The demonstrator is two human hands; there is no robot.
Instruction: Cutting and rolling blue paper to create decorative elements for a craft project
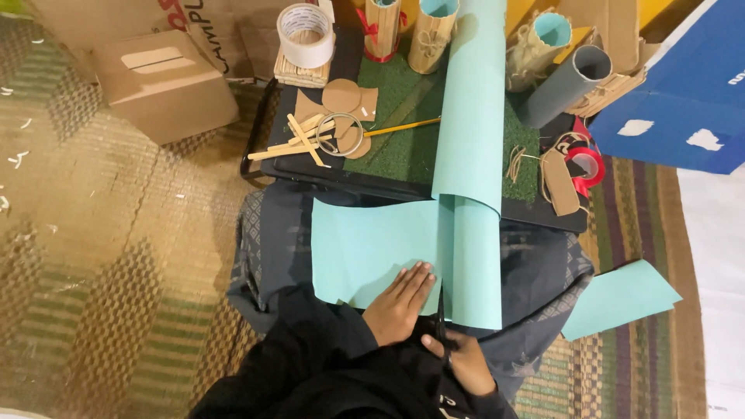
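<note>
Seen from above, cutting into a teal paper sheet [372,244] spread across a dark-clothed lap. Left hand [398,304] pressed flat, fingers spread and released, on the sheet's near edge, apparently to pin it against the pull of the blades. Right hand [466,363], at five o'clock from the left, clenched around the handles of black scissors [441,316], blades pointing toward twelve o'clock and biting into the sheet just beside the left fingertips. Uncut length of the same paper kept curled in a roll [473,140], running from the lap up over the tray toward twelve o'clock, probably to keep it out of the way and uncreased. Off at three o'clock, a loose teal offcut [621,299] lying on the striped mat [667,233].

Directly ahead, a black tray [310,167] lined with green turf [407,132] serving as tabletop, close enough to reach: wooden sticks [299,140], cardboard discs [345,97], a metal ring [341,133] and a yellow pencil [403,126] at eleven o'clock of the hands. Tape roll [306,32] parked on a stick stack at the tray's far left corner. Stick-clad tubes [431,27] upright along the far edge; grey pipe [565,84] tilted at one o'clock; red tape [587,165] near the right edge. Cardboard box [163,85] on the woven floor at ten o'clock.
</note>
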